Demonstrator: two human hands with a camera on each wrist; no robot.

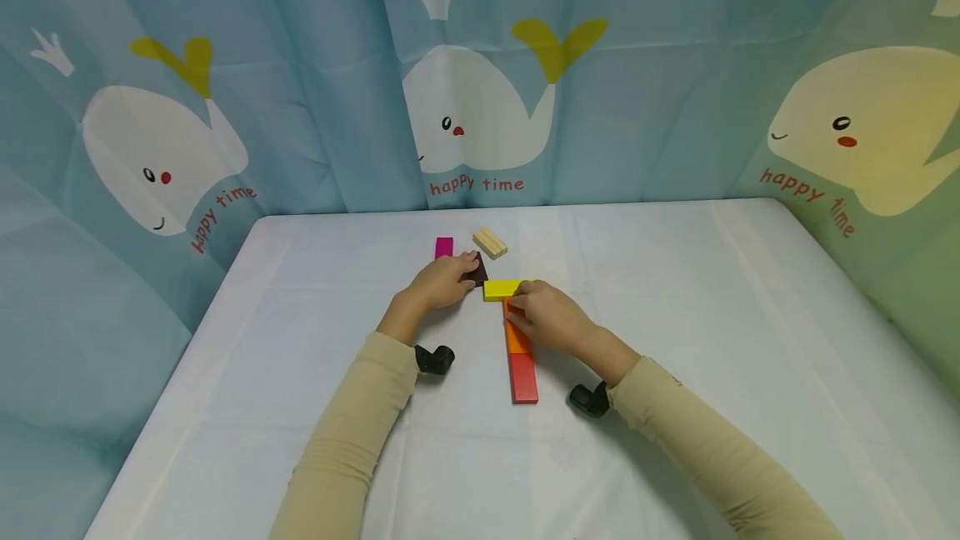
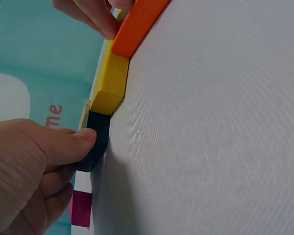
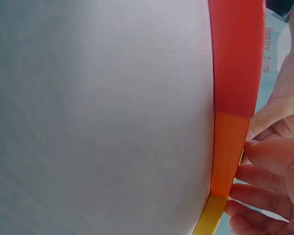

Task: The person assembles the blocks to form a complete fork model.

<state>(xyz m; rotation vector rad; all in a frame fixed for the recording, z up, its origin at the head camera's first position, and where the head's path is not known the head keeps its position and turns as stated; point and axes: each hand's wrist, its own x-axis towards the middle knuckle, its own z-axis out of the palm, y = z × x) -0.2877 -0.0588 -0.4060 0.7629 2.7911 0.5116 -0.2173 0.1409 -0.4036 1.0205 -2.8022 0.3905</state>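
Note:
My left hand (image 1: 444, 280) pinches a dark brown block (image 2: 99, 128) between thumb and fingers. One end of that block meets the left end of a yellow block (image 1: 498, 290). My right hand (image 1: 553, 317) rests its fingertips along the top of an orange block (image 3: 229, 152) and at the yellow block, with fingers loosely extended. The yellow block lies crosswise at the far end of the orange one, its right end partly under my hand. A red block (image 1: 523, 378) adjoins the orange block's near end, in line with it.
Behind my left hand lies a magenta block (image 1: 444, 247), partly hidden. Pale wood-coloured pieces (image 1: 490, 242) lie side by side just beyond the dark block. A white cloth (image 1: 675, 290) covers the table, and a blue curtain (image 1: 322, 107) with whale prints hangs along its far edge.

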